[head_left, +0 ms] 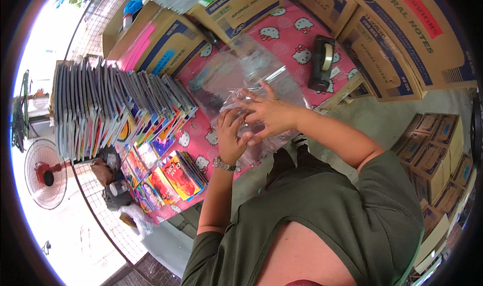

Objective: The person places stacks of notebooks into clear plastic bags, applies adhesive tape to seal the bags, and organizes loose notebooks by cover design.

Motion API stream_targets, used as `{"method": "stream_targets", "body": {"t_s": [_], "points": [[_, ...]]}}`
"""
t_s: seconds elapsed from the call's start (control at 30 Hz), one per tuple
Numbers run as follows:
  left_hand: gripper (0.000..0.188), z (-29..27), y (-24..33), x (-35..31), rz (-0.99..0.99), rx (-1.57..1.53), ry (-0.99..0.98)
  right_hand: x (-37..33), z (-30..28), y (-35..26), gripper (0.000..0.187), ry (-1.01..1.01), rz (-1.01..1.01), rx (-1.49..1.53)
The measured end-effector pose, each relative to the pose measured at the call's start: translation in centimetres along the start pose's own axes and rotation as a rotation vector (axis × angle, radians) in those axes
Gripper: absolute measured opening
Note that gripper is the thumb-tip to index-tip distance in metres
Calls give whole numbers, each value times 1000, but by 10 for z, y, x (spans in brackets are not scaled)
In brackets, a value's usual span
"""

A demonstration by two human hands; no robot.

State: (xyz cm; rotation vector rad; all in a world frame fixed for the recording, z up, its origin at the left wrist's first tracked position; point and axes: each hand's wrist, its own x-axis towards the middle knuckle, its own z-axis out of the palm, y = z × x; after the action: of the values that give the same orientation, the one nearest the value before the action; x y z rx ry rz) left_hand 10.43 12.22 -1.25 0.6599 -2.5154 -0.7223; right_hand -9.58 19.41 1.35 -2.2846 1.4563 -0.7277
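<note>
A layer of clear plastic bags [261, 64] lies over the pink table in front of me. My left hand [230, 137], with a watch on its wrist, has its fingers bent onto the near part of the plastic and seems to pinch it. Beside it, my right hand [271, 116] rests on the same plastic with its fingers spread. The two hands nearly touch at the thumbs. What lies under my left fingertips is hidden.
Left of the bags stands a long row of spiral notebooks [121, 102]. Nearer lie small stacks of colourful notebooks [176, 175]. A black tape dispenser [321, 62] sits at the right table edge. Cardboard boxes [387, 49] line the back and right. A fan [46, 173] stands far left.
</note>
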Motion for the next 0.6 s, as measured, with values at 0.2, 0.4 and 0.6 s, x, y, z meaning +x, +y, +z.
{"method": "stream_targets", "body": {"t_s": [0.2, 0.4, 0.6], "points": [[62, 2, 17, -7, -26, 132, -97, -71, 1, 89, 26, 1113, 755, 423], [66, 14, 26, -8, -94, 50, -67, -175, 62, 176, 21, 1091, 1361, 911], [73, 16, 25, -9, -100, 132, -139, -150, 68, 146, 12, 1350, 1173, 1123]]}}
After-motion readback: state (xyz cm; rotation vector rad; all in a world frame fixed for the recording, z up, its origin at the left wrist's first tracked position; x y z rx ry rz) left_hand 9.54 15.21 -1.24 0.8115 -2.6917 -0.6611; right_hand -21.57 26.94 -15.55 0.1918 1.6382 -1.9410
